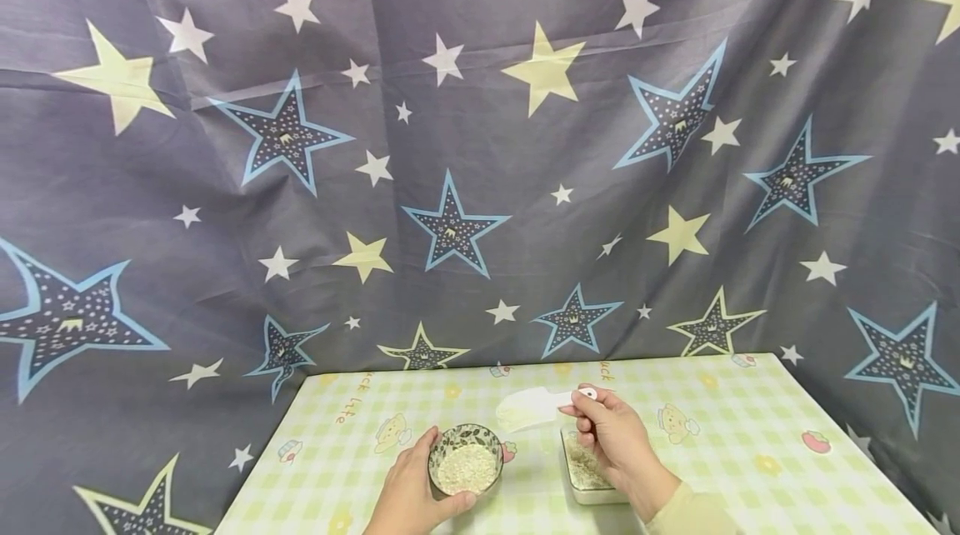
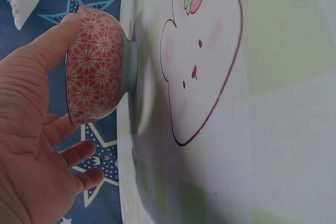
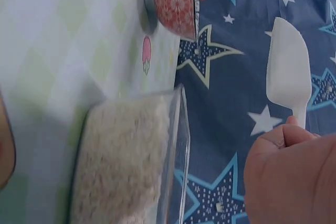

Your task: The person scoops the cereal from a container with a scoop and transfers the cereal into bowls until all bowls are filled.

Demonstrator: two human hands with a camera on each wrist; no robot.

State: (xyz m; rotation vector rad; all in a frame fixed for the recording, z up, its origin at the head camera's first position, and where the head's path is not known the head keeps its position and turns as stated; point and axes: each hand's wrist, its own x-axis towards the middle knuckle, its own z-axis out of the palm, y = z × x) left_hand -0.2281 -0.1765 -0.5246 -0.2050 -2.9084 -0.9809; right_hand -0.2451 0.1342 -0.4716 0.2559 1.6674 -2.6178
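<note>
Your left hand (image 1: 411, 492) cups the small patterned bowl (image 1: 466, 458), which stands on the checked tablecloth (image 1: 735, 452) near the front edge of the table, a little left of centre. The thumb lies against the bowl's far-left side and the fingers curl round its near side; in the left wrist view the thumb tip touches the red flower-patterned wall of the bowl (image 2: 95, 80) near the rim, while the remaining fingers (image 2: 79, 153) lie loosely bent just beside it, and you cannot tell from that view whether they press on it. The bowl sits upright on its grey foot and holds pale grain, roughly to mid-depth. Your right hand (image 1: 615, 439) pinches the handle of a white scoop (image 1: 534, 407) between thumb and curled fingers; the scoop is held off the table, its blade pointing left, between the bowl and the rectangular clear container (image 1: 588, 468). The head view shows a pale load in the blade. In the right wrist view the scoop (image 3: 289, 72) shows its underside against the star-printed backdrop (image 3: 231, 129), with the fingers (image 3: 286, 137) closed about the handle. The container (image 3: 131, 156) lies on the cloth directly below your right hand, just right of the bowl, and holds the same pale grain. The star-printed backdrop hangs behind the table and at both sides.
</note>
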